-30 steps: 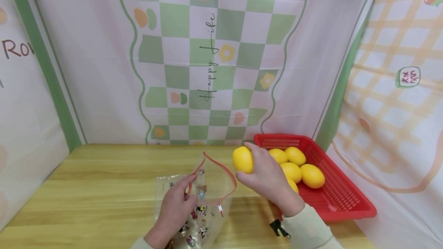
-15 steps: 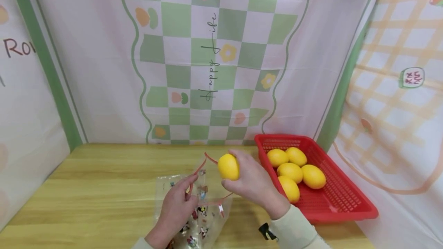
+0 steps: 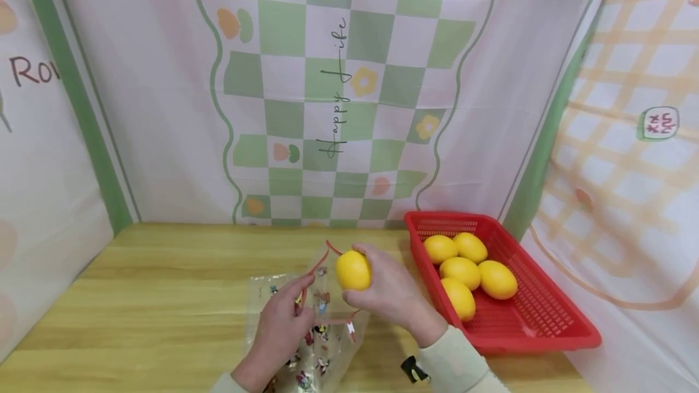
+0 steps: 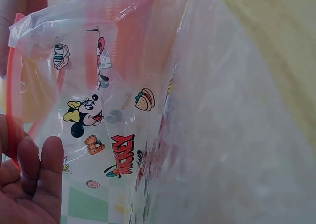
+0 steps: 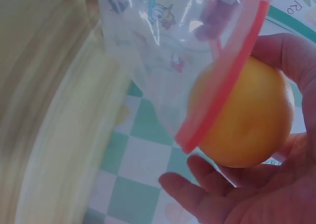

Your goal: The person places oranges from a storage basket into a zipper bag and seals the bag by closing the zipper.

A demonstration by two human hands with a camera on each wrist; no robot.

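A clear zip bag (image 3: 333, 344) with cartoon prints and a red zip edge hangs with its mouth spread. My left hand (image 3: 281, 323) pinches the bag's red rim on the left side; in the left wrist view its fingers (image 4: 49, 169) curl at that edge. With my right hand (image 3: 390, 290) I grip a yellow lemon (image 3: 354, 270) right at the bag's mouth. The right wrist view has the lemon (image 5: 252, 115) partly behind the red zip edge (image 5: 227, 86), thumb and fingers around it.
A red plastic basket (image 3: 546, 308) stands at the right with several lemons (image 3: 460, 273) in it. Wooden table (image 3: 136, 302) lies under everything. Patterned cloth walls (image 3: 338, 108) close in the back and sides. A small black item (image 3: 413, 370) is beside the right sleeve.
My right hand has carried the lemon leftward and slightly down from beside the basket to the bag's mouth. The left hand keeps its hold on the bag.
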